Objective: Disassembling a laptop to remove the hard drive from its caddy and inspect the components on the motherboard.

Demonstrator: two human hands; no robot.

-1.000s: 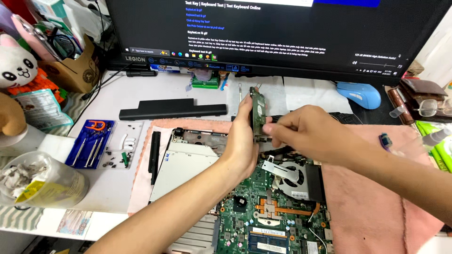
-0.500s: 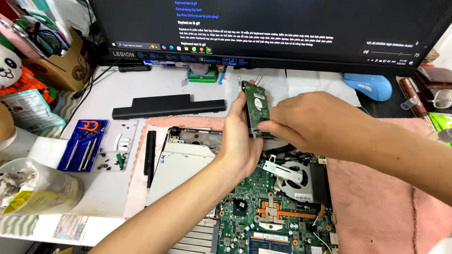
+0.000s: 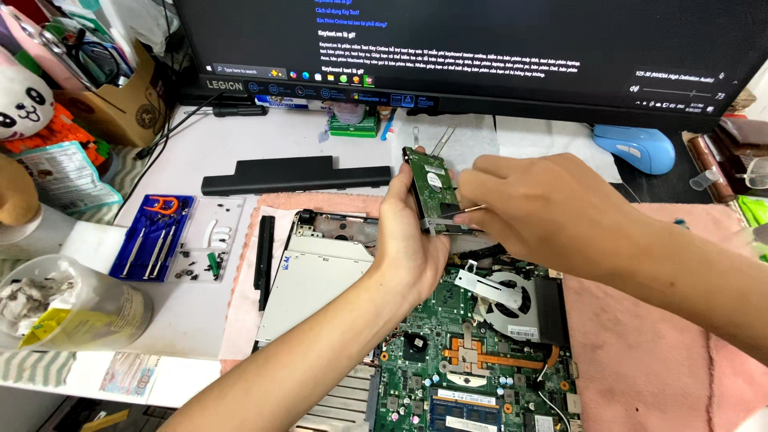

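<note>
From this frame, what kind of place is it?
Likely a computer repair bench: an opened laptop with bare board and fan, a blue screwdriver kit, a removed battery, and both hands on a drive.

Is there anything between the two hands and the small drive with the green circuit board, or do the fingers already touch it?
Nothing visible stands between them. The left hand grips the small rectangular drive with the green circuit board by its near edge, held up above the opened laptop. The right hand touches the drive's right side.
</note>
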